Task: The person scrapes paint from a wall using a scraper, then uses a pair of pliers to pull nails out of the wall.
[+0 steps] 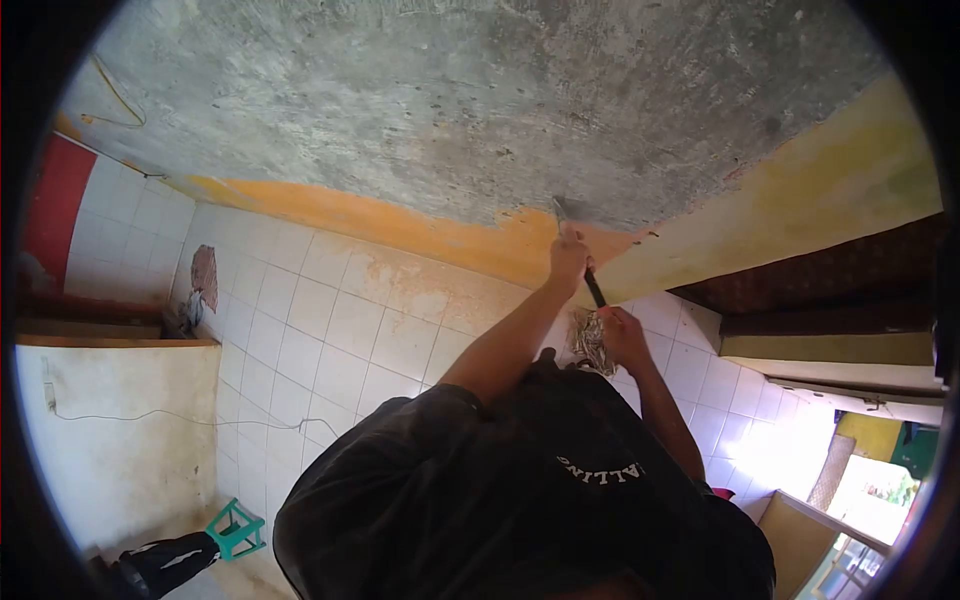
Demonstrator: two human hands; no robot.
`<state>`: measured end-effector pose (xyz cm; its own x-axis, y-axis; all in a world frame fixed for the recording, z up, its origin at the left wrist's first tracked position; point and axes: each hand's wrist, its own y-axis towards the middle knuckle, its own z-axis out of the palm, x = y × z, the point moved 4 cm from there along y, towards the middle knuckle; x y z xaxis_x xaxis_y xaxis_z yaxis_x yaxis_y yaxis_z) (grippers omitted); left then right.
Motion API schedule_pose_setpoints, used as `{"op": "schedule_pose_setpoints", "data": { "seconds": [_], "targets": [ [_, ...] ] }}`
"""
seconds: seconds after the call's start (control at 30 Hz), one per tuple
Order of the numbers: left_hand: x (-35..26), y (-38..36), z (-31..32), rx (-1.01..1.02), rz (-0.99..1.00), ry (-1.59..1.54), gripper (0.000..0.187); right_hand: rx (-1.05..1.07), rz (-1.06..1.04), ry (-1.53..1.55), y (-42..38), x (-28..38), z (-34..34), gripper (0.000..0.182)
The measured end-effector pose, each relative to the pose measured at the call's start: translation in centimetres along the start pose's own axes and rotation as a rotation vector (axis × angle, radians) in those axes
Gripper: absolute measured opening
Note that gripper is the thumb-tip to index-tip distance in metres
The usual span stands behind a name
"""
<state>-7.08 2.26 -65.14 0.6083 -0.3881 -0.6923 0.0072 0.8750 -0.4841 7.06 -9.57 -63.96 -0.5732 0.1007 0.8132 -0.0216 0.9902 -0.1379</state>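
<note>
My left hand (pixel 570 257) is closed around a long scraper (pixel 596 289), close behind its metal blade. The blade's tip lies against the grey bare patch of wall (pixel 480 130), right at the ragged border with the orange paint (pixel 350 213). Behind the left hand the black handle slants down to a reddish part, where my right hand (pixel 624 338) grips it. Both arms reach up and forward from my black shirt (pixel 520 470). A dark shadow falls beside the blade.
White tiles (pixel 340 300) cover the surface beyond my arms. A green stool (pixel 236 528) stands at lower left, beside a pale partition (pixel 120 430) with a thin wire (pixel 180 420). A bright opening (pixel 870 480) is at right. A crumpled bundle (pixel 592 345) shows behind my right hand.
</note>
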Motion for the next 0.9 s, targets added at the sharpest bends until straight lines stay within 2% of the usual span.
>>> {"op": "schedule_pose_setpoints", "data": {
  "seconds": [0.03, 0.1, 0.13, 0.2, 0.23, 0.27, 0.3, 0.33, 0.37, 0.43, 0.5, 0.57, 0.63, 0.67, 0.7, 0.73, 0.77, 0.8, 0.83, 0.9],
  "targets": [
    [-1.0, 0.3, -0.6, 0.006, -0.017, -0.047, 0.049, -0.007, -0.005, 0.006, -0.2, 1.7, 0.5, 0.032],
    [-1.0, 0.6, -0.1, 0.037, -0.023, 0.005, 0.046, 0.009, 0.255, 0.231, -1.9, 3.2, 1.0, 0.031],
    [-0.1, 1.2, 0.5, 0.046, -0.012, -0.029, 0.044, -0.042, 0.168, 0.260, -1.7, 2.1, 1.2, 0.032],
    [1.5, -0.2, 1.1, 0.034, -0.087, -0.024, 0.040, 0.023, 0.278, 0.316, -3.3, 0.1, -0.6, 0.034],
    [2.0, 0.7, 0.1, 0.033, -0.082, -0.020, 0.040, 0.087, 0.355, 0.365, -3.1, 0.2, -1.1, 0.035],
    [2.0, 2.0, -1.0, 0.058, 0.038, -0.004, 0.042, 0.124, 0.384, 0.294, -2.1, -0.1, -0.7, 0.036],
    [1.8, 3.0, -1.5, 0.085, 0.155, 0.011, 0.043, 0.119, 0.380, 0.298, -1.3, 1.4, 0.0, 0.036],
    [-0.3, 3.0, -3.0, -0.022, 0.018, -0.112, 0.045, 0.084, 0.256, 0.167, -0.4, 4.4, 1.0, 0.038],
    [-2.2, 3.1, -4.2, -0.021, 0.020, -0.112, 0.045, 0.049, 0.130, 0.038, 0.2, 6.6, 1.9, 0.040],
    [-5.1, 2.6, -5.8, -0.126, 0.028, -0.051, 0.048, 0.095, 0.147, 0.152, 0.8, 5.6, 4.0, 0.042],
    [-4.5, 1.2, -4.7, -0.134, 0.038, 0.008, 0.050, 0.106, 0.247, 0.223, 0.2, 5.0, 4.0, 0.042],
    [-1.7, 1.1, -2.1, 0.048, 0.029, 0.000, 0.049, 0.106, 0.275, 0.273, -1.1, 3.6, 2.4, 0.040],
    [-1.3, 0.1, -0.5, 0.051, 0.024, 0.004, 0.047, 0.114, 0.339, 0.360, -2.1, 1.5, 0.2, 0.035],
    [-1.4, -0.3, -0.1, 0.057, 0.011, 0.018, 0.046, 0.132, 0.301, 0.326, -1.6, 0.7, 0.4, 0.032],
    [-2.2, 0.5, -1.6, 0.109, 0.166, 0.075, 0.046, 0.139, 0.305, 0.323, -1.0, 1.3, 1.4, 0.032],
    [-3.6, 1.6, -3.5, 0.164, 0.321, 0.135, 0.046, 0.102, 0.133, 0.192, 0.6, 3.4, 2.6, 0.032],
    [-5.4, 2.2, -5.4, 0.079, 0.320, 0.148, 0.048, 0.056, -0.044, 0.064, 2.2, 5.6, 3.7, 0.031],
    [-7.4, 3.0, -7.3, -0.003, 0.319, 0.165, 0.050, 0.046, -0.045, 0.069, 3.5, 6.6, 5.1, 0.031],
    [-8.2, 4.3, -9.2, -0.159, 0.231, 0.090, 0.053, 0.111, -0.006, 0.102, 4.4, 7.2, 6.8, 0.035],
    [-9.5, 3.7, -9.5, -0.153, 0.088, -0.018, 0.054, 0.172, 0.032, 0.139, 4.8, 6.7, 8.1, 0.040]
  ]
}}
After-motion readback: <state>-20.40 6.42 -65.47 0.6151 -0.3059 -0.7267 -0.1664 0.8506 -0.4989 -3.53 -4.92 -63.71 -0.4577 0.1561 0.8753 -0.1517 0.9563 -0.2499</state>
